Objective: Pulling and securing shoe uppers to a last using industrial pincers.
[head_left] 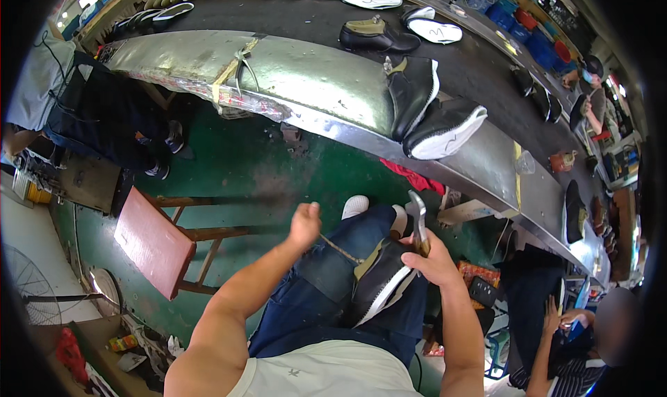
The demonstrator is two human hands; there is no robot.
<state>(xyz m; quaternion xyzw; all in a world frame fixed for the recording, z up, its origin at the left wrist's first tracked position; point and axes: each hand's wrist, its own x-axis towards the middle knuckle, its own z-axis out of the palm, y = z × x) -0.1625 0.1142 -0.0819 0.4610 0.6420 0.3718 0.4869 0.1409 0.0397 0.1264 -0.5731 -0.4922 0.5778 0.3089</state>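
Two hands busy here: your left hand (pixel 306 225) is closed in a fist, raised off your knee, gripping the end of a thin cord (pixel 340 250) that runs taut down to the black shoe (pixel 381 280) lying across your lap; looks like you hold it out to the side to keep the cord tight. Your right hand (pixel 431 259) is wrapped around the handle of a metal tool (pixel 417 220), a hammer or pincers, can't tell which, with its head pointing up above the shoe; the heel of that hand sits right at the shoe's upper edge, likely steadying it. Shoe rests on your jeans-clad thigh, white sole edge facing your right side, tan lining showing at the opening, tilted so the opening faces away from you. Ahead, a long metal bench (pixel 313 70) curves across the view, two more black shoes with white soles (pixel 431 116) propped against its slope within arm's reach, others further along on the dark belt (pixel 479 63) behind. A red-topped wooden stool (pixel 149 241) stands to your left on the green floor, well apart from the hands. A red cloth (pixel 413 177) hangs under the bench just beyond your knee. Another person's hands (pixel 563 320) are at lower right, not yours.
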